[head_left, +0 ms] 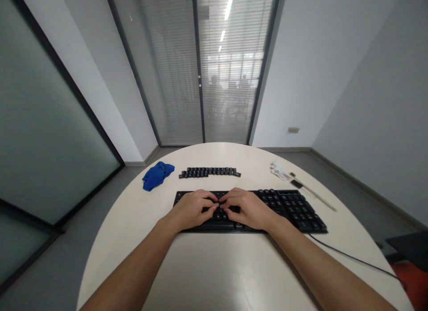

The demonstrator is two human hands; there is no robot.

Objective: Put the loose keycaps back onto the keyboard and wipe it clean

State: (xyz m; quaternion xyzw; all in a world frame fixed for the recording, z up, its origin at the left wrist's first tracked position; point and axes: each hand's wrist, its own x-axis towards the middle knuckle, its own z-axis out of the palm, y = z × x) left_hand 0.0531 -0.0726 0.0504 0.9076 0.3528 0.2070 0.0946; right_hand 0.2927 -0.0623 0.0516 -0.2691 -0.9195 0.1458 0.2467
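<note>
A black keyboard (294,208) lies across the middle of the round table (203,266). Over its left half, my left hand (197,208) and my right hand (245,207) meet with the fingertips close together. The fingers of each are bent into a pinch; whatever is between them is too small to make out. Part of the keyboard is hidden beneath both hands. Behind it, loose black keycaps (210,172) stand in rows on the table.
A crumpled blue cloth (157,175) lies at the back left. At the right are white swabs (279,170), a small black piece (296,184) and a thin stick (321,198). The keyboard's cable (354,259) runs off to the right edge.
</note>
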